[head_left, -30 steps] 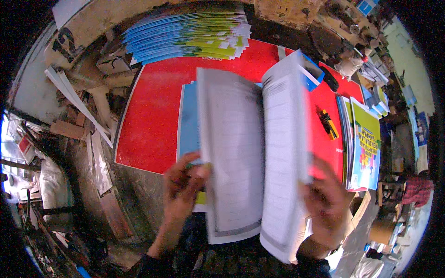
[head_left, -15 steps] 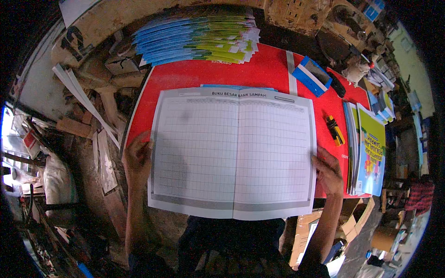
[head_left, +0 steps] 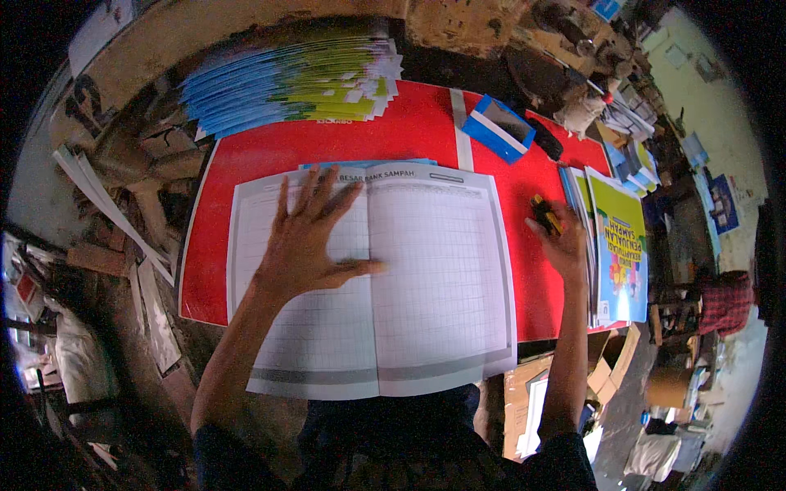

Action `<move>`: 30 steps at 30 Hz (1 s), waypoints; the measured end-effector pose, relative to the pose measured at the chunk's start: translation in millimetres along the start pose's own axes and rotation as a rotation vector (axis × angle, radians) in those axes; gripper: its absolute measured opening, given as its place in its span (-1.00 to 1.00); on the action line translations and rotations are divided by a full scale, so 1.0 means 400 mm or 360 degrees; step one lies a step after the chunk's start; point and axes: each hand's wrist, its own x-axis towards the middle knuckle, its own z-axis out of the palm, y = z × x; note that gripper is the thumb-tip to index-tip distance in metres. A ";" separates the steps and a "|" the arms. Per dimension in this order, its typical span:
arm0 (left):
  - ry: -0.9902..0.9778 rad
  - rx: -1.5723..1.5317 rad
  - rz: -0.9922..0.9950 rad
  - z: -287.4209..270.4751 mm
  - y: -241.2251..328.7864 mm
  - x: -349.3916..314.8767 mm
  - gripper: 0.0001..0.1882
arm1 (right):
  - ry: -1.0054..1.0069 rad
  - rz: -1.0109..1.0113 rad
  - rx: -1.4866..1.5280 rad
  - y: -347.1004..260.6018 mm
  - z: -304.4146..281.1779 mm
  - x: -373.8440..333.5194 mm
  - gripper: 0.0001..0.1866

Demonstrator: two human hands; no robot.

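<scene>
An open ledger booklet [head_left: 442, 270] with gridded white pages and a grey border lies in front of me, its lower edge overhanging the near table edge. My left hand [head_left: 307, 237] rests flat on its left page, fingers spread and thumb reaching toward the centre fold. Right of the booklet, my right hand [head_left: 563, 245] is around the lower end of a yellow-and-black utility knife [head_left: 546, 214]; thumb and fingers lie on either side of it. Part of the knife is hidden by the hand. A blue-covered booklet [head_left: 422, 162] peeks out beneath the open one's far edge.
On the red tabletop [head_left: 270, 155], a fanned stack of blue-green booklets [head_left: 286, 86] sits at the far left. A blue-and-white box [head_left: 498, 131] lies at the far right, near a dark object [head_left: 547, 143]. More colourful booklets [head_left: 618, 245] stand at the right edge.
My left hand has moved from the booklet's left edge onto its left page. My right hand has left the right edge and reached the utility knife. The view has shifted right.
</scene>
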 end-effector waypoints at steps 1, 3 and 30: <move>0.0024 0.0067 -0.0002 0.025 -0.004 0.002 0.26 | -0.0005 -0.0022 0.0012 0.000 0.002 0.008 -0.61; 0.0016 -0.0048 -0.0082 0.054 0.039 0.004 0.35 | -0.0054 0.0051 -0.0004 0.002 -0.009 -0.002 -0.62; 0.0200 -0.0336 -0.0208 0.073 0.085 -0.056 0.40 | -0.0939 -0.1058 0.0063 -0.452 0.138 0.045 -0.55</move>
